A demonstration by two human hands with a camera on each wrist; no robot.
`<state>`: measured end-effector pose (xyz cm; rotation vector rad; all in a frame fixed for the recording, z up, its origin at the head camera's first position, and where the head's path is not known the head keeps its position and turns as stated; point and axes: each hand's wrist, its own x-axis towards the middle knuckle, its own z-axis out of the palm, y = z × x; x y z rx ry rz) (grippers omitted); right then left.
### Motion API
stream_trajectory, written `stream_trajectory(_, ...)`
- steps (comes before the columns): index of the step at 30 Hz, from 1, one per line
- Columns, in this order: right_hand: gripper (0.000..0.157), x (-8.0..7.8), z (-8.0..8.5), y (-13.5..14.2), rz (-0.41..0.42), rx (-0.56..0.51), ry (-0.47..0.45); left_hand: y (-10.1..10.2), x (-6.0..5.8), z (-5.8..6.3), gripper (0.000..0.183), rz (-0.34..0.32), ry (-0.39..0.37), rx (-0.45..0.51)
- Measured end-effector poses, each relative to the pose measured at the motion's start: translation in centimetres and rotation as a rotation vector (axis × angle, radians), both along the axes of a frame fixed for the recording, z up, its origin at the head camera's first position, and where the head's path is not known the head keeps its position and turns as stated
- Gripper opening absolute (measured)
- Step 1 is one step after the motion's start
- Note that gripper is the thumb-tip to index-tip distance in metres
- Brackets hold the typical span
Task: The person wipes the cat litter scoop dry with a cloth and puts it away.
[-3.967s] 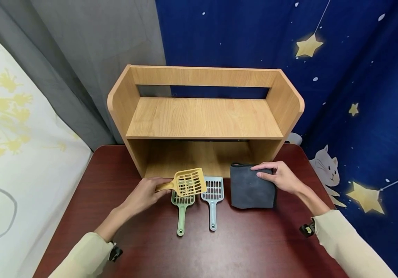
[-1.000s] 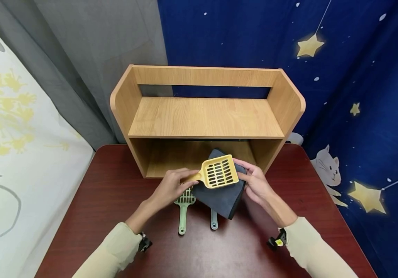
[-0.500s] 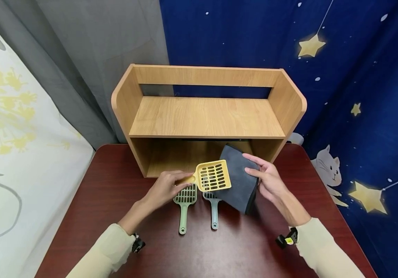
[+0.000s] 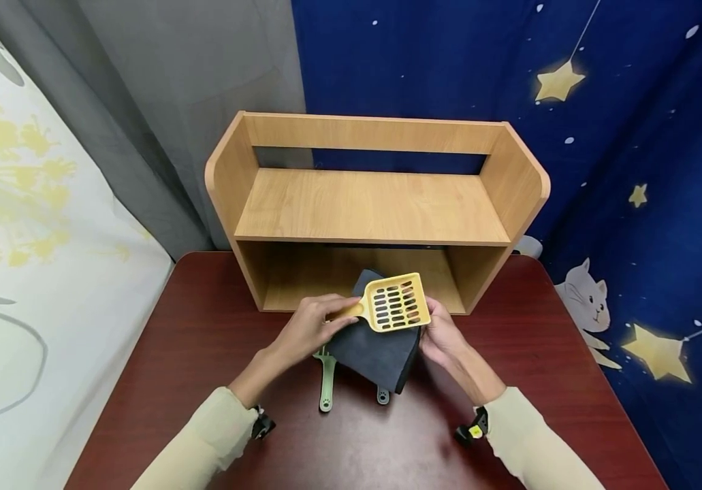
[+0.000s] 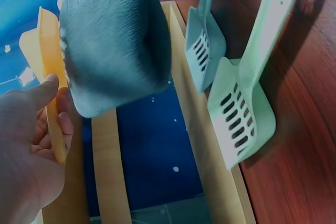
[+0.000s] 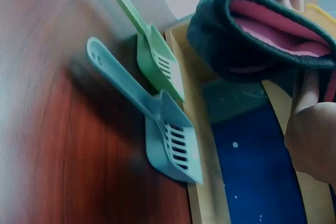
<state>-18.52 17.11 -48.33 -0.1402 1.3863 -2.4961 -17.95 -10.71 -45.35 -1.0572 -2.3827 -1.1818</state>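
My left hand [image 4: 308, 327] pinches the handle of a yellow litter scoop [image 4: 397, 303], raised above the table with its slotted face up. A folded dark grey cloth [image 4: 375, 357] is gripped by my right hand [image 4: 444, 337] just beneath the scoop; some of those fingers are hidden behind it. In the right wrist view, pink lining [image 6: 268, 22] shows inside the cloth's fold. A green litter scoop [image 5: 257, 56] and a light blue litter scoop [image 6: 123, 85] lie on the table below, largely covered by the cloth in the head view.
A two-tier wooden shelf [image 4: 369, 204] stands at the back of the dark red table [image 4: 203, 367]. The heads of the two lying scoops are near its lower front edge. Grey and blue curtains [image 4: 620, 224] hang behind, and a white patterned cloth [image 4: 50, 306] is on the left.
Compared with four seconds ago, the cloth has left the table's right side. Over the last second it went right, then back left under the yellow scoop, which shifted slightly right again.
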Motion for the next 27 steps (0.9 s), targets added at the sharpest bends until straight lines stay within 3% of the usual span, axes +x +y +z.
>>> stream_trajectory(10,0.049,0.0,2.0,4.6,-0.006,0.027,0.043,-1.6,-0.1,-0.4,0.035,0.007,0.043,-0.096)
stream_trajectory(17,0.050,0.1,4.0,7.2,-0.050,0.090,0.140,-2.3,0.0,-0.5,0.033,0.014,0.020,-0.147)
stream_trajectory(21,0.053,0.4,4.8,7.7,-0.085,0.258,0.249,-2.3,-0.1,-0.6,0.031,0.025,0.035,-0.178)
stream_trajectory(27,0.053,1.3,6.3,6.7,-0.174,0.729,0.560,-2.0,-0.3,-0.6,0.028,0.079,0.067,-0.255)
